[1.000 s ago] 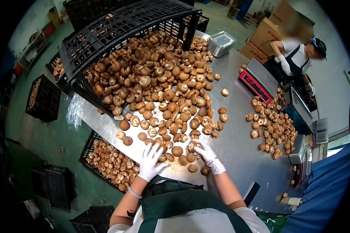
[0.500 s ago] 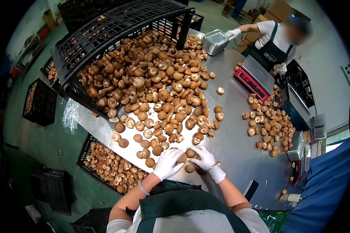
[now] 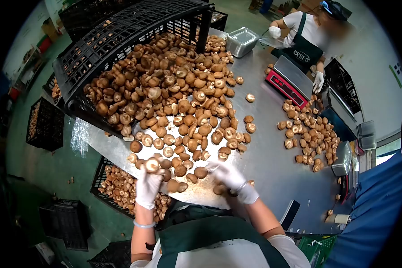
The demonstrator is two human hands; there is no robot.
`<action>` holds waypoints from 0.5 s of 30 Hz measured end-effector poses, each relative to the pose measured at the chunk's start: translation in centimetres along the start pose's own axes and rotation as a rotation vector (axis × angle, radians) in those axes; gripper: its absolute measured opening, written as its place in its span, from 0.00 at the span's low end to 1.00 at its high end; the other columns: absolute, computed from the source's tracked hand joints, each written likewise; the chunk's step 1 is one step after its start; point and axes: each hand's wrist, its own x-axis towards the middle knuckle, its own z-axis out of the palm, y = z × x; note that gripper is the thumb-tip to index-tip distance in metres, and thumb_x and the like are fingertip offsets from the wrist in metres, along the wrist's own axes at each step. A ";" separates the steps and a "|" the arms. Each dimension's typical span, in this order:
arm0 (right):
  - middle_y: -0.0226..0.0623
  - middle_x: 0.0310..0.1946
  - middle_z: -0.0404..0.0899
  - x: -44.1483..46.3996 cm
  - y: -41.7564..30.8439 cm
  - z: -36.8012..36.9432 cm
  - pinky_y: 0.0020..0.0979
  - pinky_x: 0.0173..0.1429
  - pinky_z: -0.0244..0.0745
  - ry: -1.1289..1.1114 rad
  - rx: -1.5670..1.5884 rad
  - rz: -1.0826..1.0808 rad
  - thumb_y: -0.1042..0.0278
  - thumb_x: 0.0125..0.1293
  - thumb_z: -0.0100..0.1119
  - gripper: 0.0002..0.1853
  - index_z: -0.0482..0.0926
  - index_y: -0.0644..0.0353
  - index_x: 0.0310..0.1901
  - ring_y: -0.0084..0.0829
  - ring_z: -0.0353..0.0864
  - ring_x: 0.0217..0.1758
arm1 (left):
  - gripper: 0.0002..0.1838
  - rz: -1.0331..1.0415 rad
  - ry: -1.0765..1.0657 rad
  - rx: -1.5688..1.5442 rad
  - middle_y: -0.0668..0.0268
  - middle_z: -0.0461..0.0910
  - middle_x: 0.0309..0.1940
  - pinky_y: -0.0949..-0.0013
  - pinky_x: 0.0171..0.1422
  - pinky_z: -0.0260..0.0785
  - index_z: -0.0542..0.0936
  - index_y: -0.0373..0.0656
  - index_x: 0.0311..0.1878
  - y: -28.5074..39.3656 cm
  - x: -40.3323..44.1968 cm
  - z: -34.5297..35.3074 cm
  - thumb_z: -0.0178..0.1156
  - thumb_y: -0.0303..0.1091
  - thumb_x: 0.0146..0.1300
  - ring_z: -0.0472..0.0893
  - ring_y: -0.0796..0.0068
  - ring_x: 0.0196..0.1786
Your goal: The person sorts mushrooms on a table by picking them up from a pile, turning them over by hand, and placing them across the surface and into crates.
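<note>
My left hand (image 3: 148, 187), in a white glove, is raised at the near left edge of the metal table (image 3: 272, 152) and closed on a mushroom (image 3: 152, 165) whose pale underside shows. My gloved right hand (image 3: 229, 176) hovers over the near edge, blurred by motion; its fingers are smeared. A few brown mushrooms (image 3: 219, 189) lie just below it. Between my hands are several loose mushrooms (image 3: 180, 171). Beyond them a large heap of mushrooms (image 3: 165, 76) spills from a black crate (image 3: 96, 109) lying on its side.
A black crate of mushrooms (image 3: 97, 187) stands below the table's left edge. Across the table, a co-worker (image 3: 299, 40) in white gloves holds a clear tray beside a red scale (image 3: 286, 89). A second mushroom pile (image 3: 315, 138) and a clear container (image 3: 242, 41) are on the table.
My left hand has moved left and up with a mushroom in it. My right hand has lifted off the mushrooms near the edge. The co-worker's hand has left the clear container.
</note>
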 end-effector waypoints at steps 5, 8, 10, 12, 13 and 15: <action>0.32 0.38 0.80 -3.2 1.7 -7.1 0.27 0.38 0.75 0.363 -0.301 0.020 0.65 0.61 0.59 0.19 0.75 0.57 0.55 0.25 0.77 0.32 | 0.23 0.268 0.231 0.318 0.60 0.78 0.48 0.72 0.46 0.73 0.70 0.38 0.59 3.4 -2.9 -1.4 0.46 0.47 0.72 0.78 0.73 0.44; 0.38 0.36 0.77 -6.9 4.1 -6.2 0.35 0.40 0.76 0.234 -0.797 -0.068 0.61 0.57 0.64 0.20 0.76 0.52 0.52 0.37 0.79 0.34 | 0.23 0.369 0.546 0.680 0.60 0.73 0.57 0.68 0.59 0.68 0.68 0.37 0.63 4.9 -4.8 -5.6 0.47 0.42 0.73 0.74 0.68 0.56; 0.38 0.41 0.75 -8.4 4.6 -4.0 0.38 0.44 0.77 0.131 -0.979 0.057 0.58 0.56 0.64 0.24 0.74 0.49 0.55 0.41 0.79 0.41 | 0.23 0.455 0.666 1.402 0.56 0.69 0.62 0.65 0.67 0.60 0.67 0.36 0.64 5.1 -5.8 -8.3 0.51 0.37 0.70 0.70 0.62 0.63; 0.37 0.50 0.71 -9.2 6.5 -2.8 0.41 0.46 0.76 0.042 -1.132 0.150 0.53 0.57 0.62 0.28 0.69 0.45 0.60 0.42 0.77 0.48 | 0.23 0.510 0.669 1.665 0.54 0.68 0.63 0.64 0.69 0.57 0.67 0.36 0.64 4.5 -6.2 -8.8 0.53 0.33 0.67 0.68 0.60 0.65; 0.37 0.50 0.71 -9.2 6.6 -2.4 0.41 0.46 0.76 0.044 -1.132 0.149 0.53 0.57 0.62 0.28 0.69 0.45 0.60 0.42 0.77 0.48 | 0.23 0.510 0.626 1.730 0.53 0.68 0.63 0.63 0.70 0.56 0.68 0.36 0.64 4.2 -6.0 -8.3 0.55 0.32 0.66 0.67 0.59 0.65; 0.40 0.46 0.72 -8.6 6.5 -1.7 0.41 0.45 0.76 0.071 -1.054 0.233 0.56 0.57 0.62 0.26 0.71 0.48 0.58 0.46 0.77 0.45 | 0.23 0.551 0.529 1.782 0.52 0.68 0.62 0.59 0.71 0.54 0.69 0.36 0.62 2.8 -5.6 -6.9 0.56 0.30 0.64 0.66 0.56 0.65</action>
